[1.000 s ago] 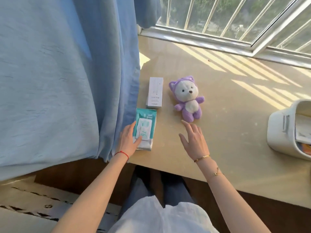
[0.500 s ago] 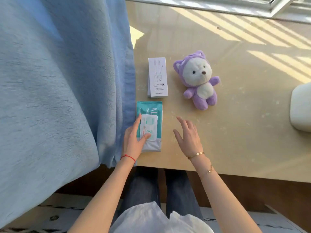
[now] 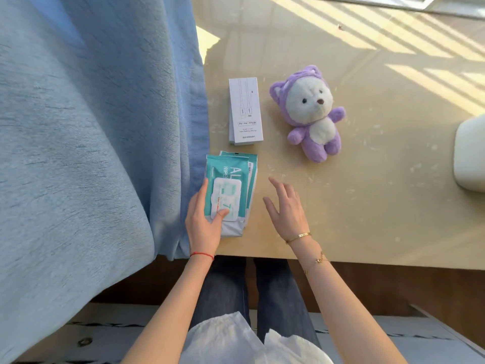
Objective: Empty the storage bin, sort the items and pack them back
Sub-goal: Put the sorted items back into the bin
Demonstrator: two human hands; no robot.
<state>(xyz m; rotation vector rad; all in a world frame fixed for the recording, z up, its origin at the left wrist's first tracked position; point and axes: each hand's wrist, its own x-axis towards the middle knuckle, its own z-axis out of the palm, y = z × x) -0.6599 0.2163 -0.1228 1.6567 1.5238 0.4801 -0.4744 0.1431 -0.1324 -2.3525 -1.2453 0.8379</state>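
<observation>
While the left hand [image 3: 203,219] stays on the wipes pack [image 3: 227,191], thumb curled over the white flap and fingers along the pack's left edge, we note the top pack now sits skewed, so a second wipes pack [image 3: 252,169] shows under it at the right and far edges. A second ago only one teal face was readable. The right hand [image 3: 287,208] has drawn nearer the stack, fingers spread and relaxed, holding nothing, hovering just beside the wipes; we cannot tell if it touches the table [image 3: 380,179].

Cable box [image 3: 245,111] lies just beyond the wipes, plush bear [image 3: 313,114] to its right; neither has shifted on the table. The storage bin [image 3: 469,156] shows only as a white corner at the right edge, well apart from the items; its inside was visible earlier, not now.

We judge this as sorting: wipes being squared into one pile near the curtain [image 3: 91,127]. Packing back not yet begun. Whether the bin is fully emptied we cannot tell.
</observation>
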